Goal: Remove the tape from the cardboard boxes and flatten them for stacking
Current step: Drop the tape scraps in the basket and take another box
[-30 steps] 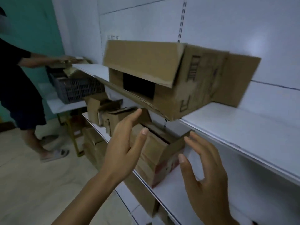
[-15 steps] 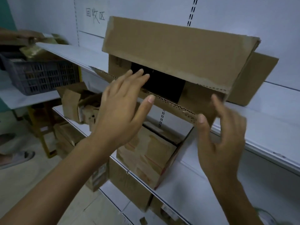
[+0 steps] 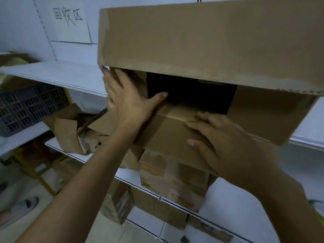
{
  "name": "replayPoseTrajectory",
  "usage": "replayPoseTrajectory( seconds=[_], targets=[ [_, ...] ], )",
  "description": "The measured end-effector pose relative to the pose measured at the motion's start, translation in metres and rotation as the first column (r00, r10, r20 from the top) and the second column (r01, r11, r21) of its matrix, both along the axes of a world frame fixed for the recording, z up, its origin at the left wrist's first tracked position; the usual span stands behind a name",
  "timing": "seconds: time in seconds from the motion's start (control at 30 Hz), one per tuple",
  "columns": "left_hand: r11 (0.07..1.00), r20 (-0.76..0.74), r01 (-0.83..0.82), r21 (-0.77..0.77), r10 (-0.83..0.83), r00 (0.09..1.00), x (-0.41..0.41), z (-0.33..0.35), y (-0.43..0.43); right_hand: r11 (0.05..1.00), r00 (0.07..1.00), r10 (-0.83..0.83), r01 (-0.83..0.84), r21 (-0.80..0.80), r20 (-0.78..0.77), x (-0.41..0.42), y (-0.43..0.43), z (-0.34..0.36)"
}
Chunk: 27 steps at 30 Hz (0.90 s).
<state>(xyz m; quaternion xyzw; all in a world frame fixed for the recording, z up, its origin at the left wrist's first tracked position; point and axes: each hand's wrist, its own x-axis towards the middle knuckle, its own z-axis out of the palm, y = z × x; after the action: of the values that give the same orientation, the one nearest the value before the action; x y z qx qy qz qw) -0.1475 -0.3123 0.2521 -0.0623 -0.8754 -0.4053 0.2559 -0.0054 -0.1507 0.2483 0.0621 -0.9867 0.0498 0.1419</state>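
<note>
Open cardboard box (image 3: pixel 201 41) on the shelf (image 3: pixel 57 72), pressed by flat, spread fingers: left hand (image 3: pixel 128 102) at 9 o'clock, right hand (image 3: pixel 224 141) at 6 o'clock. Sign (image 3: pixel 70 21) at 11 o'clock is marked "回收区".

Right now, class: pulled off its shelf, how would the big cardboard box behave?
Probably light: the cardboard box looks empty through its dark opening. Likely floppy: its flaps hang open, one under the right hand.
</note>
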Motion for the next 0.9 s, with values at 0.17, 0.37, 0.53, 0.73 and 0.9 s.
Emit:
replayPoseTrajectory(
  seconds=[0.17, 0.37, 0.53, 0.73, 0.9],
  targets=[
    [0.992, -0.016, 0.025, -0.126, -0.027, 1.000, -0.029, -0.008, -0.010, 0.955, 0.974, -0.223, 0.211, -0.207, -0.040, -0.007, -0.014, 0.002],
    [0.953, -0.154, 0.199, -0.230, -0.237, 0.959, -0.034, -0.021, -0.039, 0.826, 0.808, -0.561, 0.533, -0.185, -0.181, -0.023, -0.046, -0.003],
    [0.892, -0.173, 0.347, -0.291, -0.405, 0.898, -0.031, -0.026, -0.059, 0.707, 0.807, -0.473, 0.587, 0.394, -0.353, -0.028, -0.050, 0.001],
    [0.860, -0.129, 0.457, -0.228, -0.492, 0.861, -0.027, -0.026, -0.071, 0.437, 0.881, -0.460, 0.330, 0.837, -0.107, -0.009, -0.033, 0.052],
    [0.852, -0.141, 0.462, -0.248, -0.504, 0.852, -0.019, -0.028, -0.073, 0.411, 0.937, -0.229, 0.339, 0.846, -0.264, 0.024, -0.041, 0.047]
  ],
)
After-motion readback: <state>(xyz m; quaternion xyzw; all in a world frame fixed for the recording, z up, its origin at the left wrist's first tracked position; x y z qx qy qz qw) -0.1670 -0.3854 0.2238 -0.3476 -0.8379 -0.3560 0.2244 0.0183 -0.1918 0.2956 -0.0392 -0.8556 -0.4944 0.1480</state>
